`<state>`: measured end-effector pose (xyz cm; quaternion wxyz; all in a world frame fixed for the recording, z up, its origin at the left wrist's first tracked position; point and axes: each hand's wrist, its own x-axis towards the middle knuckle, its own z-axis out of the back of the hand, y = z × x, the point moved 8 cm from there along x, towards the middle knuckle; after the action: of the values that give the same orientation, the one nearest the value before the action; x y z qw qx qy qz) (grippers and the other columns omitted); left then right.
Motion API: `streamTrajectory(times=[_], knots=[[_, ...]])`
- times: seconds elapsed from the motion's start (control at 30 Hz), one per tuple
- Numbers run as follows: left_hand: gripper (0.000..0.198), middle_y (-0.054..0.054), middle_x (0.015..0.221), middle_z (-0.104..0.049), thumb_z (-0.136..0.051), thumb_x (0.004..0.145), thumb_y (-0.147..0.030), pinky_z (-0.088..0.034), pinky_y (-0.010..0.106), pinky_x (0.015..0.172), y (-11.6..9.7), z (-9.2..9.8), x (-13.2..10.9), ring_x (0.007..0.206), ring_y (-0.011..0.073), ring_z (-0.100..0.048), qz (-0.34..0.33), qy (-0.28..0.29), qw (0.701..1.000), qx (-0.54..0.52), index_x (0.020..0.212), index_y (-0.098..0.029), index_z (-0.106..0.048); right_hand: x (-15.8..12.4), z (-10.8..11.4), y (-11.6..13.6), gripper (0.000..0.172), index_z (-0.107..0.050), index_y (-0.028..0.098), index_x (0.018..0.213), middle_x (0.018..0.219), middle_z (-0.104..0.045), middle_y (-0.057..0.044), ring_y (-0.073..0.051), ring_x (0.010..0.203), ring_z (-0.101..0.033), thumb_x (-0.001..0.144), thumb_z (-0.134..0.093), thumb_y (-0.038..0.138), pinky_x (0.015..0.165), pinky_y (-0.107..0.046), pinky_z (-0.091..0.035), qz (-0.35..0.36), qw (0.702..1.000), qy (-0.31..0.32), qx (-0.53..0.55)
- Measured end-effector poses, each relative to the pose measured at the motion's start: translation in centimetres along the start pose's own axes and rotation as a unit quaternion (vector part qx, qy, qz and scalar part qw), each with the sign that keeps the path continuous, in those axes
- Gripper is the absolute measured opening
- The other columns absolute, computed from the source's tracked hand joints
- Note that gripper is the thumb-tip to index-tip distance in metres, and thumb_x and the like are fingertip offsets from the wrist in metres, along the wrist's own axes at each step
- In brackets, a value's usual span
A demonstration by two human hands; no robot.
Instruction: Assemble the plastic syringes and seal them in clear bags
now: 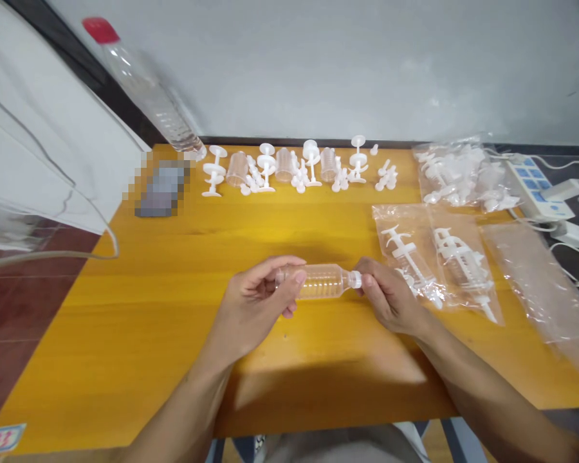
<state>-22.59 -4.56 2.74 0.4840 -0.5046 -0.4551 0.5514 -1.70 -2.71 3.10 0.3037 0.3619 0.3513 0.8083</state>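
Note:
A clear ribbed syringe barrel (323,281) lies sideways between my two hands, above the table's front half. My left hand (258,305) wraps its wide end, thumb along the near side. At the narrow end, my right hand (388,292) pinches a white tip piece (355,280), partly hidden by the fingers. Along the back of the table stand white plungers (214,168), more clear barrels (237,168) and small white nozzle pieces (299,177). Two bagged syringes (410,257) lie just beyond my right hand.
A tall clear bottle with a red cap (149,90) leans at the back left, near a pixelated dark object (161,188). Back right, a bag of white parts (456,173) lies by a power strip (535,186) with cables. Flat clear bags (545,283) cover the right side.

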Motion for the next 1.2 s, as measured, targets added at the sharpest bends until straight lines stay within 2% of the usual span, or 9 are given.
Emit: streamTrajectory(times=[0.2, 0.3, 0.53, 0.7, 0.83, 0.9, 1.0, 1.07, 1.2], knots=[[0.034, 0.003, 0.104, -0.074, -0.079, 0.084, -0.012, -0.058, 0.026, 0.086, -2.7, -0.1, -0.7, 0.096, 0.0149, -0.069, -0.222, 0.083, 0.97, 0.054, 0.112, -0.029, -0.077, -0.2, 0.1, -0.7, 0.034, -0.039, 0.021, 0.076, 0.066, -0.039, 0.004, -0.011, 0.056, -0.035, 0.11, -0.037, 0.027, 0.056, -0.028, -0.029, -0.073, 0.996, 0.004, 0.053], [0.039, 0.005, 0.115, -0.07, -0.078, 0.083, -0.006, -0.055, 0.032, 0.099, -3.4, -0.2, -0.8, 0.114, 0.0184, -0.066, -0.264, 0.113, 0.956, 0.067, 0.114, -0.029, -0.076, -0.2, 0.3, -0.7, 0.037, -0.038, 0.021, 0.074, 0.065, -0.038, 0.004, -0.01, 0.056, -0.034, 0.11, -0.037, 0.032, 0.056, -0.028, -0.028, -0.086, 0.995, -0.006, 0.055], [0.029, 0.006, 0.123, -0.07, -0.078, 0.084, -0.007, -0.057, 0.028, 0.093, -3.8, -1.1, -1.6, 0.11, 0.0168, -0.069, -0.311, 0.09, 0.932, 0.161, 0.106, -0.026, -0.078, -0.6, -0.3, -2.2, 0.053, -0.033, 0.022, 0.064, 0.053, -0.029, 0.005, -0.009, 0.048, -0.024, 0.11, -0.031, 0.048, 0.048, -0.028, -0.022, -0.204, 0.973, 0.006, 0.109], [0.026, -0.001, 0.083, -0.075, -0.069, 0.094, -0.017, -0.056, 0.018, 0.056, -2.0, -1.1, -0.5, 0.062, 0.0085, -0.068, -0.204, 0.043, 0.97, 0.127, 0.119, -0.025, -0.072, -0.2, 0.6, -1.4, 0.056, -0.037, 0.021, 0.065, 0.057, -0.037, 0.004, -0.009, 0.051, -0.033, 0.106, -0.036, 0.059, 0.054, -0.028, -0.026, -0.163, 0.983, -0.078, 0.03], [0.022, 0.007, 0.12, -0.074, -0.075, 0.087, -0.01, -0.062, 0.03, 0.086, -3.6, -2.3, -1.6, 0.104, 0.0189, -0.073, -0.33, 0.069, 0.924, 0.178, 0.102, -0.026, -0.079, -1.0, -0.7, -3.3, 0.063, -0.028, 0.023, 0.059, 0.049, -0.026, 0.005, -0.009, 0.044, -0.025, 0.102, -0.033, 0.068, 0.047, -0.029, -0.022, -0.312, 0.94, -0.033, 0.134], [0.024, 0.008, 0.125, -0.072, -0.074, 0.086, -0.008, -0.061, 0.032, 0.089, -3.8, -2.7, -1.9, 0.106, 0.0193, -0.073, -0.346, 0.075, 0.916, 0.189, 0.101, -0.026, -0.079, -1.6, -1.6, -3.9, 0.063, -0.026, 0.024, 0.059, 0.049, -0.025, 0.005, -0.01, 0.043, -0.026, 0.101, -0.034, 0.071, 0.045, -0.029, -0.024, -0.371, 0.909, -0.004, 0.19], [0.031, 0.004, 0.1, -0.077, -0.071, 0.091, -0.013, -0.061, 0.023, 0.068, -2.7, -2.3, -1.2, 0.075, 0.0124, -0.073, -0.259, 0.044, 0.95, 0.166, 0.119, -0.025, -0.071, -0.9, 0.4, -2.8, 0.064, -0.03, 0.023, 0.06, 0.054, -0.032, 0.003, -0.011, 0.049, -0.033, 0.099, -0.036, 0.073, 0.05, -0.029, -0.026, -0.277, 0.952, -0.099, 0.088], [0.033, 0.004, 0.099, -0.077, -0.072, 0.09, -0.013, -0.061, 0.023, 0.067, -2.7, -2.5, -1.3, 0.075, 0.0127, -0.073, -0.262, 0.047, 0.949, 0.17, 0.121, -0.025, -0.069, -0.6, 1.3, -2.0, 0.066, -0.03, 0.022, 0.058, 0.054, -0.031, 0.003, -0.011, 0.05, -0.03, 0.099, -0.034, 0.074, 0.051, -0.029, -0.023, -0.232, 0.962, -0.144, 0.017], [0.035, 0.007, 0.127, -0.072, -0.074, 0.084, -0.005, -0.06, 0.036, 0.098, -4.3, -3.6, -2.9, 0.113, 0.0215, -0.07, -0.394, 0.101, 0.891, 0.204, 0.11, -0.028, -0.075, -1.3, -0.9, -3.7, 0.069, -0.029, 0.023, 0.054, 0.047, -0.028, 0.003, -0.01, 0.044, -0.027, 0.098, -0.029, 0.076, 0.047, -0.03, -0.021, -0.377, 0.921, -0.023, 0.098]])
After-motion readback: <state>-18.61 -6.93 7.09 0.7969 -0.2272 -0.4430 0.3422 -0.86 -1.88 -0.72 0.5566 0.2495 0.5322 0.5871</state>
